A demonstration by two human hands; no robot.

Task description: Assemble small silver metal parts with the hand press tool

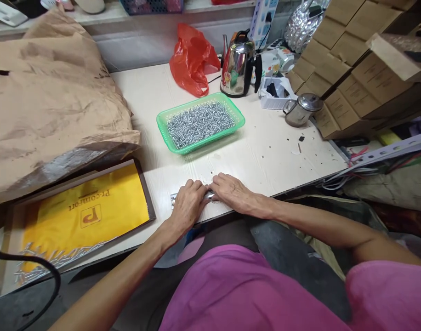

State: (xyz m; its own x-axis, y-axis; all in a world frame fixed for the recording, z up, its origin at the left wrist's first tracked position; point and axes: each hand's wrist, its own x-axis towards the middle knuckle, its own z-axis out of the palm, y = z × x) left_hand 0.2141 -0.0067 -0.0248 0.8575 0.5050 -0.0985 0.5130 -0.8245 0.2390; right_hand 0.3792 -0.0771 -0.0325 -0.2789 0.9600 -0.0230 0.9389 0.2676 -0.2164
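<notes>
Near the front edge of the white table, my left hand [189, 198] is closed over a metal strip [173, 200] whose end sticks out on its left. My right hand [231, 191] meets it from the right, fingers pressed together. Between the fingertips of both hands shows a small shiny metal part [209, 194]; its exact kind is hidden by the fingers. Just beyond the hands stands a green plastic basket [183, 151] filled with many small silvery metal pins [201, 123].
At left a shallow box [144, 191] with a yellow lining [117, 197] holds more metal pins [59, 257], beside a large brown paper bag [59, 92]. Behind are a red plastic bag [193, 59], a kettle [237, 69] and a metal cup [300, 112]. Cardboard boxes [355, 87] stack at right.
</notes>
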